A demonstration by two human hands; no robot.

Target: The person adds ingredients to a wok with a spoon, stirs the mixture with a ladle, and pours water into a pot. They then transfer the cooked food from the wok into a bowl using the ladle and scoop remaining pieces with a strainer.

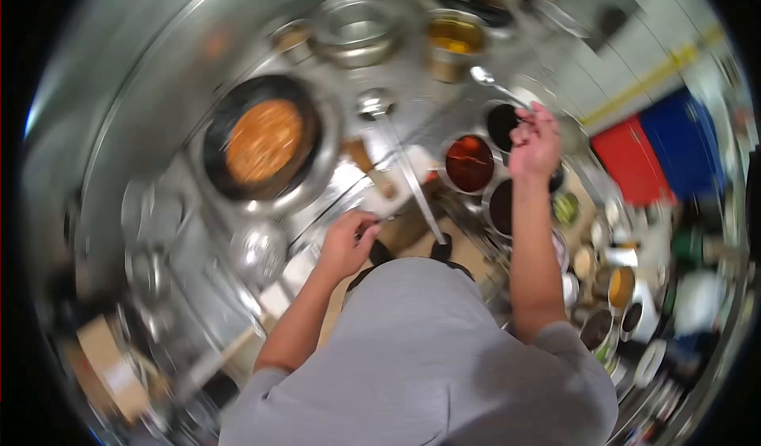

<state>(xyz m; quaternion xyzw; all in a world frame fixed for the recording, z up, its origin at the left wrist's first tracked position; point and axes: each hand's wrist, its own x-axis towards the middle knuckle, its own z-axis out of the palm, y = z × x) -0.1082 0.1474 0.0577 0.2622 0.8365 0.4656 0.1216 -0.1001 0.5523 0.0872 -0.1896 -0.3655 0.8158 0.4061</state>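
Observation:
My right hand (536, 143) is closed round the handle of a small metal spoon (493, 79), above dark-filled pots at the right. Below and left of it stands a pot of red sauce (469, 163). My left hand (347, 244) hangs near the counter's front edge with its fingers curled; whether it holds anything is hidden. A black wok (220, 141) with orange-brown food (264, 140) sits on the stove at the left. Between the wok and the pots lies a long-handled ladle (407, 164), beside a wooden-handled brush (369, 168).
Nested metal bowls (354, 30) and a container of yellow oil (454, 42) stand at the back. Red (632, 160) and blue (683, 145) panels are at the right, above many small containers. A cardboard box (115, 371) lies at the lower left.

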